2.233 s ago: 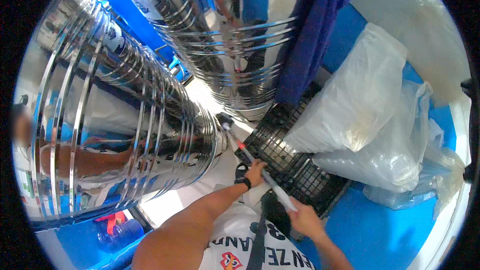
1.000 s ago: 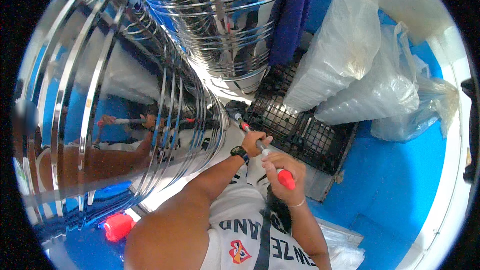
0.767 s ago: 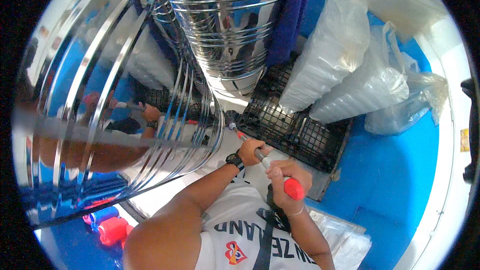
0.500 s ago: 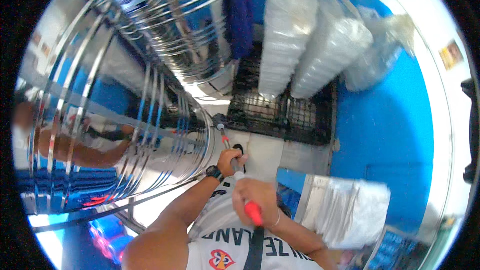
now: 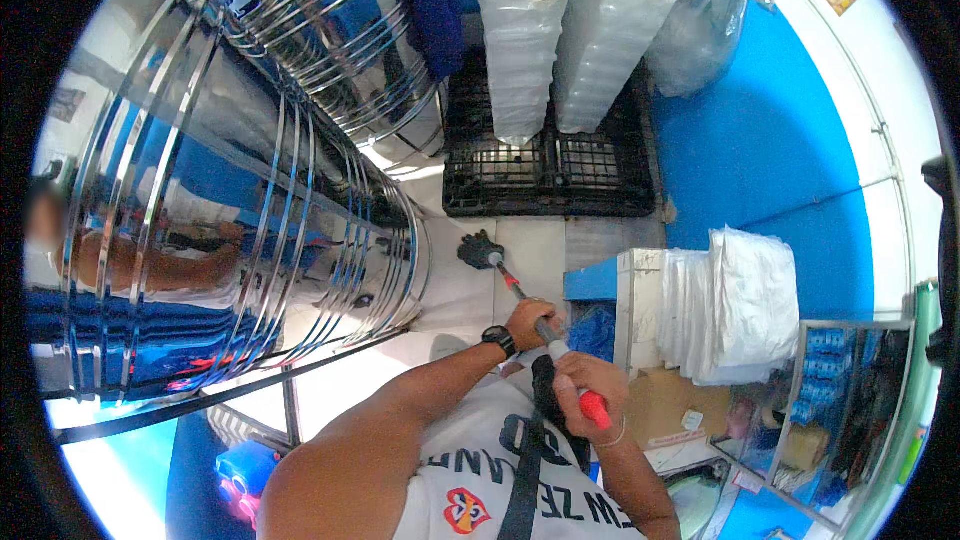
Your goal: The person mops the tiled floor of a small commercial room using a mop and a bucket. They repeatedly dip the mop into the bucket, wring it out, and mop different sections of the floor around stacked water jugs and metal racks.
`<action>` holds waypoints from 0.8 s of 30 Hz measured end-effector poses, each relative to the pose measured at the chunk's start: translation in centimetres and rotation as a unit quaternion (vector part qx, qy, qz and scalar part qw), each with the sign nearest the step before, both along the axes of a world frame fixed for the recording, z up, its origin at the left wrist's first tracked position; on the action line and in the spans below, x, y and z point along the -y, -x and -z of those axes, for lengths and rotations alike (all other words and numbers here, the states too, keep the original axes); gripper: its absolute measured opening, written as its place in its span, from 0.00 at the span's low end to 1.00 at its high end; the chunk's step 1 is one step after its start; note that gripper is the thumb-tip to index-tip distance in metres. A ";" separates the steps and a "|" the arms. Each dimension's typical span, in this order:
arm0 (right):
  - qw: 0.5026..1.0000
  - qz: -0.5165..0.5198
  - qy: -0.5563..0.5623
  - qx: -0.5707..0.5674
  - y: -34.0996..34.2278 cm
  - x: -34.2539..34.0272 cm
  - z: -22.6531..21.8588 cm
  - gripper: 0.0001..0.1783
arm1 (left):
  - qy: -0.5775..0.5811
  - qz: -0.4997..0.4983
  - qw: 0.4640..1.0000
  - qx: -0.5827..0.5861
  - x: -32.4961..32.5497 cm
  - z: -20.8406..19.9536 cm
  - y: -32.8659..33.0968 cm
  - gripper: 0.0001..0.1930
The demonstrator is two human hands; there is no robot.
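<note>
Across the pale tiled floor [image 5: 540, 245], light is spilling in at the foot of two ribbed steel tanks, and a blue wall [image 5: 770, 130] is rising on the right. One steel tank [image 5: 330, 250] is bulging close on the person's left; a second steel tank [image 5: 345, 65] is standing behind it, with a dark blue cloth [image 5: 432, 15] hanging alongside.

On the open tiles between the nearer tank and a black pallet [image 5: 490, 205], a mop [image 5: 544, 331] is resting its dark, shaggy head [image 5: 479, 250]. Its long axis is running slantwise: the head is pointing ahead and slightly left, the red end [image 5: 594, 409] is coming back toward the person's body.

The left hand [image 5: 533, 324] is wrapping closed around the grey pole, and the right hand [image 5: 592, 380] is gripping firmly farther up, just short of that red end.

Two clear bags, a left bag [image 5: 523, 35] and a right bag [image 5: 608, 50], are standing on the pallet, holding ribbed stacks (of what, I'm not managing to tell). Another clear bag [image 5: 700, 45] is slumping by the wall. Nearer, white plastic sheets [image 5: 745, 310] are lying piled, and a glass case [image 5: 853, 410] is holding blue packets [image 5: 825, 375].
</note>
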State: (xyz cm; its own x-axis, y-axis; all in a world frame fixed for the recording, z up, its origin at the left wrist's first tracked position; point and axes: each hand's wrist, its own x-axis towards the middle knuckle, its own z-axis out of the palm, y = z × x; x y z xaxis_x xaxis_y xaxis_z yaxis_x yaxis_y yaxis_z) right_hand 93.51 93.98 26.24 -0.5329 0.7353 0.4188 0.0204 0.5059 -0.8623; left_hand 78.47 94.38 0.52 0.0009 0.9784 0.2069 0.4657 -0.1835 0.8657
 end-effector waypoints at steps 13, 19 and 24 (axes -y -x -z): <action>0.950 0.277 0.081 -0.117 1.5 13.9 12.8 0.08 | 0.032 0.209 0.972 -0.108 2.7 7.4 2.2 0.11; 0.968 0.242 0.054 -0.028 -0.2 20.7 11.2 0.07 | 0.045 0.163 0.977 -0.127 10.0 6.9 0.1 0.15; 0.955 0.275 0.079 0.077 -4.4 26.9 5.1 0.07 | 0.018 0.128 0.991 -0.045 19.5 5.3 -5.4 0.17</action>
